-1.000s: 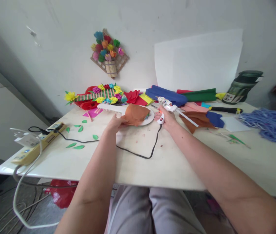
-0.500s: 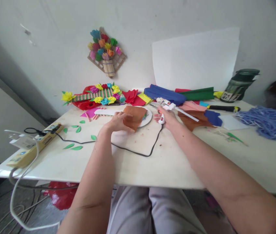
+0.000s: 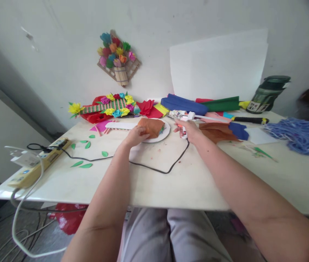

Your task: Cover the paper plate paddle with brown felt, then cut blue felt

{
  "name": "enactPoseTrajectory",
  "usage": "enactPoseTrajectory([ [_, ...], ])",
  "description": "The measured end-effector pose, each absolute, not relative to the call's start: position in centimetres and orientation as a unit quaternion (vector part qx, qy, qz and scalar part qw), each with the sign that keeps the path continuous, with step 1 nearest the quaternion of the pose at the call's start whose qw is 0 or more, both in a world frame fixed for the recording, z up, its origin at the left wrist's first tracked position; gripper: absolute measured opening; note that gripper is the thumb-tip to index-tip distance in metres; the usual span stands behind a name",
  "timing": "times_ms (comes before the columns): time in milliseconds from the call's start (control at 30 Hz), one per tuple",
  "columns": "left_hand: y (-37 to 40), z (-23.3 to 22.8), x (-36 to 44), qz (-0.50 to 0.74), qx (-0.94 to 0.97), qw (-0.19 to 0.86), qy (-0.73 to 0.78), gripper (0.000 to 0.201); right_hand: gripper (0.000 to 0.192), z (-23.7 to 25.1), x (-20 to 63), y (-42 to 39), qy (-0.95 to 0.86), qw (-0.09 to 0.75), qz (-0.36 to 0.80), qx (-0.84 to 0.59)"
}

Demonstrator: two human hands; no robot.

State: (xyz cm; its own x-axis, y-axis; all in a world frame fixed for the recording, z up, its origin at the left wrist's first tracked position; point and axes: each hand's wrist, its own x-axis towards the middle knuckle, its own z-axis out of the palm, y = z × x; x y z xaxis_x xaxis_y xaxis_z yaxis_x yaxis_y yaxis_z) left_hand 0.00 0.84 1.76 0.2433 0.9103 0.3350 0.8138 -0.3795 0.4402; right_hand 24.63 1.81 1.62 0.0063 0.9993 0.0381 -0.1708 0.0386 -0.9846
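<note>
A brown crepe paper piece [image 3: 151, 127] lies over a white guitar-shaped cutout [image 3: 162, 136], with its long neck [image 3: 120, 126] stretching left. My left hand [image 3: 135, 137] has its fingers closed on the paper's left lower edge. A bit of green and blue shows at the paper's right side. My right hand [image 3: 188, 130] grips a white hot glue gun [image 3: 184, 115], its nozzle toward the left and a long glue stick [image 3: 207, 118] sticking out behind. The gun is to the right of the cutout, apart from the paper. Its black cord [image 3: 154, 170] runs left across the table.
A power strip [image 3: 38, 163] stands at the left edge, near green paper leaves [image 3: 86, 166]. Behind lie a flower-decorated guitar [image 3: 105, 107] and crepe paper rolls [image 3: 183, 104]. On the right are a dark bottle [image 3: 266, 95] and blue stringy material [image 3: 302, 138].
The glue gun has turned so its stick lies nearly level. My left fingers have drawn together on the brown paper, and its lower corner no longer hangs over the cutout's edge.
</note>
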Motion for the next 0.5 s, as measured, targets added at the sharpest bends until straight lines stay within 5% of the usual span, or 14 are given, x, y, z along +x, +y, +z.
enactPoseTrajectory([
  [300, 1.2, 0.9, 0.0, 0.334, 0.713, 0.142, 0.6, 0.02, 0.027, 2.0, 26.2, 1.2, -0.71, 0.35, 0.481, -0.378],
  [500, 1.7, 0.6, 0.2, 0.351, 0.707, 0.137, 0.598, 0.019, 0.018, 2.2, 25.7, 1.0, -0.753, 0.307, 0.425, -0.399],
])
